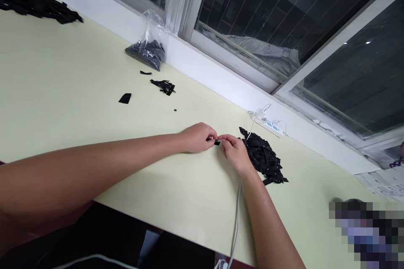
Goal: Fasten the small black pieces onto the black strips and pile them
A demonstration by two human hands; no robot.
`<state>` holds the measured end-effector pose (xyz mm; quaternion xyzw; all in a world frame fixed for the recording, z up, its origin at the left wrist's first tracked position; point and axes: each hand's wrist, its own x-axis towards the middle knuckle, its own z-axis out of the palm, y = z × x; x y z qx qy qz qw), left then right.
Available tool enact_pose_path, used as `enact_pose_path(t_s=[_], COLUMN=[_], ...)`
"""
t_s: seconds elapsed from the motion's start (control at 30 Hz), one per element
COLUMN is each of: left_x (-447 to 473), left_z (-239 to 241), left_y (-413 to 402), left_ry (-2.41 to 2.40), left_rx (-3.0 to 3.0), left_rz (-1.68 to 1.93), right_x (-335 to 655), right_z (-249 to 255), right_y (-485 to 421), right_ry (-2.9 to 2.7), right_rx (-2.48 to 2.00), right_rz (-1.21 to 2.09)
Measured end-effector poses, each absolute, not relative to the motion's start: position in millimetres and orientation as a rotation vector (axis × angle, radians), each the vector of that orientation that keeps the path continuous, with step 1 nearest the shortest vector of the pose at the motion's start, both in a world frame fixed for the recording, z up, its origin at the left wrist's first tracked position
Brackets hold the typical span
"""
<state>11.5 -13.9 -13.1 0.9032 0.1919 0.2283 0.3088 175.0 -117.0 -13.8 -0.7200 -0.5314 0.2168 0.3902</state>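
Observation:
Over the pale table, my left hand point(199, 137) pinches a small black fabric strip point(217, 143), its fingers closed. Opposite it, my right hand point(234, 149) is closed too, thumb and forefinger meeting at the strip's other end. A tiny pale bit shows between the fingertips, too small to name. Close beside my right hand lies a heap of black strips point(264, 157) with small light spots, partly hidden by that hand. To the left is a smaller pile of black strips point(164, 86).
A clear plastic bag point(147, 50) of small dark pieces stands by the window wall. A black fabric piece point(125, 98) and a small dark disc point(175, 110) lie nearby. A power strip point(268, 125) sits at the wall, and a white cable point(237, 218) crosses the table's front edge.

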Motion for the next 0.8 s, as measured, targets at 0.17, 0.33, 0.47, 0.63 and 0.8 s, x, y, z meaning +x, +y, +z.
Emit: enact_pose_path(t_s=[0.17,0.33,0.47,0.63,0.8], left_x=[9.2,8.7,8.0,7.9,8.0], left_z=[-8.5,-7.1,-3.7,-2.3,-2.8], left_y=[-16.8,-16.9,-16.9,-14.4,-13.1], left_ry=[0.555,0.487,0.431,0.380,0.294], left_rx=[2.326,2.305,2.296,2.303,2.296], left_rz=[0.596,0.610,0.634,0.642,0.643], right_x=[173.4,173.0,174.6,174.3,172.2], right_z=[-11.6,-10.9,-13.0,-9.0,-2.2], right_y=[-118.0,-118.9,-118.5,-120.7,-124.3], right_ry=[-1.358,-1.372,-1.372,-1.330,-1.224], right_rx=[-1.838,-1.813,-1.761,-1.699,-1.606], right_rz=[0.488,0.533,0.623,0.786,0.961])
